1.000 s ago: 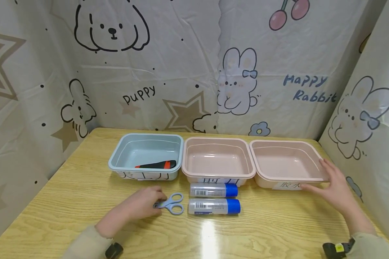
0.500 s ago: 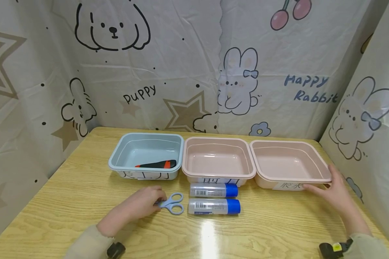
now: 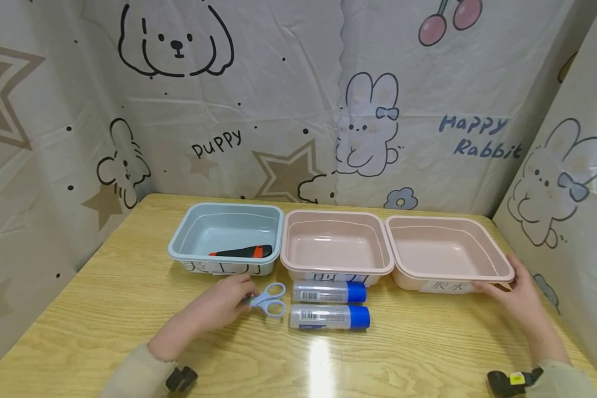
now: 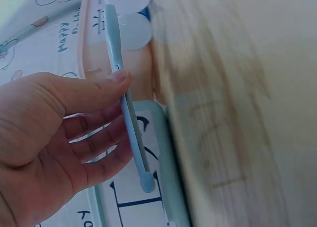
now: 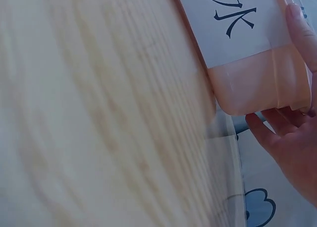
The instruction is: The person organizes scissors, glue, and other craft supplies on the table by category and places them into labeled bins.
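My left hand (image 3: 229,301) pinches light blue scissors (image 3: 270,301) between thumb and fingertips, with the handle loops pointing right. In the left wrist view the scissors (image 4: 131,118) are edge-on and off the table. My right hand (image 3: 514,287) holds the front right corner of the right pink bin (image 3: 448,276), its thumb at the front and its fingers round the side. The right wrist view shows the fingertips against that pink bin's corner (image 5: 257,83). Two clear glue tubes with blue caps, a farther one (image 3: 323,292) and a nearer one (image 3: 325,317), lie right of the scissors.
Left in the row is a blue bin (image 3: 179,243) with a black and red utility knife (image 3: 246,252) in it. The middle pink bin (image 3: 336,271) stands between the others. All have paper labels in front. A printed curtain (image 3: 278,99) hangs behind the wooden table (image 3: 403,348).
The left hand has lifted the scissors slightly and moved them away from me, toward the bins. My right hand has slid from the right bin's side to its front corner.
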The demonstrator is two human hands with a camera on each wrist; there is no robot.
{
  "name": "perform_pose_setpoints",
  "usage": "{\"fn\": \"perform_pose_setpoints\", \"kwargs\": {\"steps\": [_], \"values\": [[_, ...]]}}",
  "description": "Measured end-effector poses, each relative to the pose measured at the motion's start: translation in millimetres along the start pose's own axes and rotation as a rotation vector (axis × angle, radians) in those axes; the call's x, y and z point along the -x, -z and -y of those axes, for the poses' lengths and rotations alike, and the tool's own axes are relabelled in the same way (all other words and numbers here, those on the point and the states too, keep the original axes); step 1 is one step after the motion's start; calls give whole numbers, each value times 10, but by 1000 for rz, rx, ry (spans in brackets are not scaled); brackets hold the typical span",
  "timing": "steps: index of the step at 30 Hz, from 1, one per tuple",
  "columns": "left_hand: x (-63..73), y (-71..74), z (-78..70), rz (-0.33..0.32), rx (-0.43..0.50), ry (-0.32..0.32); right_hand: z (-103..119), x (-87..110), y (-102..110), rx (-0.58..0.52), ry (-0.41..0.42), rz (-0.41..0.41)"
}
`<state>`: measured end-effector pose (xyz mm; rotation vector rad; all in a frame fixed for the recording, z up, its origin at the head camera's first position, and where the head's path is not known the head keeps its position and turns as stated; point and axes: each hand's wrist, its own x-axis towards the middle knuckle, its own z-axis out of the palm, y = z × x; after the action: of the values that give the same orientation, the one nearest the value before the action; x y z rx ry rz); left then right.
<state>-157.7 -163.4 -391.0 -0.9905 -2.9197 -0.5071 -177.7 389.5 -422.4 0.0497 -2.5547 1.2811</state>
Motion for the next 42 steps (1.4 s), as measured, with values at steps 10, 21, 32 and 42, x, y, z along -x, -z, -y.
{"fn": "perform_pose_setpoints", "kwargs": {"steps": [10, 21, 32, 42], "values": [[-164, 101, -131, -57, 4, -40, -31, 42, 22, -2, -127, -7], [-465, 250, -308, -51, 34, -97, -55, 85, 33, -85, -154, 13], [-906, 253, -416, -86, 18, -80, -104, 97, 22, -278, -130, -31], [-1286, 143, -513, -104, 5, -69, -92, 110, 2, -152, -173, -6]]}}
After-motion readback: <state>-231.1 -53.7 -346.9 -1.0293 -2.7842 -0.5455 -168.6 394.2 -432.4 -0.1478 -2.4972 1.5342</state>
